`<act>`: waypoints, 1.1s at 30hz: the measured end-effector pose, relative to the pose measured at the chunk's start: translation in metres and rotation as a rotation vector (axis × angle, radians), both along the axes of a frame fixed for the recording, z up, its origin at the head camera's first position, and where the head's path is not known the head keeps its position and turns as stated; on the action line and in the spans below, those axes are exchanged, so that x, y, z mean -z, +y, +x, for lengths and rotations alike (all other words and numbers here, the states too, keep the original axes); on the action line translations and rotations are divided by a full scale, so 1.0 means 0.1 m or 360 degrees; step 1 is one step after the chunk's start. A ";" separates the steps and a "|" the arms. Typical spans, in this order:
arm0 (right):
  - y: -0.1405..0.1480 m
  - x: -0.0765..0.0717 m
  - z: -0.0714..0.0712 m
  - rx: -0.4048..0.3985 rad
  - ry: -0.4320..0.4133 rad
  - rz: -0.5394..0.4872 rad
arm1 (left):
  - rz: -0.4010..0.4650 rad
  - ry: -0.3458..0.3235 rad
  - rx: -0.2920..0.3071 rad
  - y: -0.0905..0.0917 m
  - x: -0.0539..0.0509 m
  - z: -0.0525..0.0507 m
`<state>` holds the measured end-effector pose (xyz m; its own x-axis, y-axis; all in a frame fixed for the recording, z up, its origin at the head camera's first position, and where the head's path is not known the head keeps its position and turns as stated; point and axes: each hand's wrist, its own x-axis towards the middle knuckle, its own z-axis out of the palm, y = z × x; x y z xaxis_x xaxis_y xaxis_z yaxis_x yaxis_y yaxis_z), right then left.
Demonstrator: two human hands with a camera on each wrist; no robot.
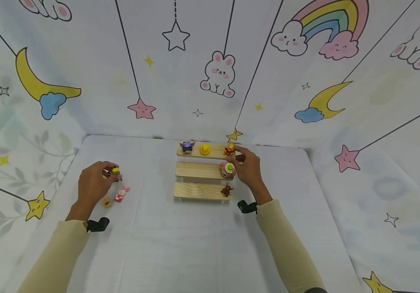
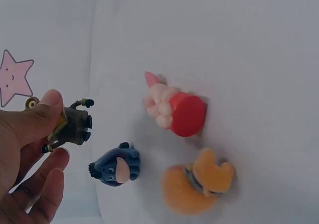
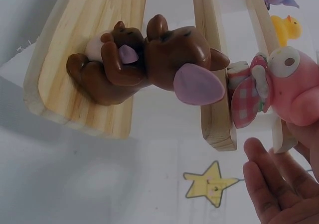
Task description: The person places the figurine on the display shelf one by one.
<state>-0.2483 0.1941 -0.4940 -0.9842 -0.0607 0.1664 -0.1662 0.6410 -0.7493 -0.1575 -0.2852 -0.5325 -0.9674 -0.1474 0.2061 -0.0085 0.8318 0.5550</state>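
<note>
My left hand (image 1: 94, 183) pinches a minion figurine (image 2: 72, 127) by its head, above the table. Close by are a blue donkey figurine (image 2: 117, 165), a pink figurine with a red base (image 2: 187, 114) and an orange-yellow figurine (image 2: 199, 181). At the right end of the top shelf tier, my right hand (image 1: 248, 167) holds a bear figurine in a red shirt (image 1: 229, 149) between thumb and index finger; the other fingers stay loose. Just below that hand, a pink figurine (image 3: 294, 84) sits on the middle tier and hides the fingertips in the right wrist view.
The wooden three-tier shelf (image 1: 199, 171) stands at the table's back. Its top tier also bears a purple-eared figurine (image 1: 187, 147) and a yellow duck (image 1: 205, 149). A brown kangaroo figurine (image 3: 154, 59) sits on the bottom tier's right end. A printed cloth wall rises behind.
</note>
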 end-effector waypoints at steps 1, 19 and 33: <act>0.00 0.00 0.00 0.0000 -0.0003 -0.0001 | 0.0001 0.0011 0.0005 0.01 -0.02 0.00; 0.00 0.01 0.00 0.0012 -0.0025 -0.0020 | 0.0109 0.0164 0.0055 0.26 -0.27 -0.09; 0.00 0.03 -0.01 0.0012 -0.0020 -0.0017 | 0.0151 0.0229 0.0106 0.43 -0.43 -0.09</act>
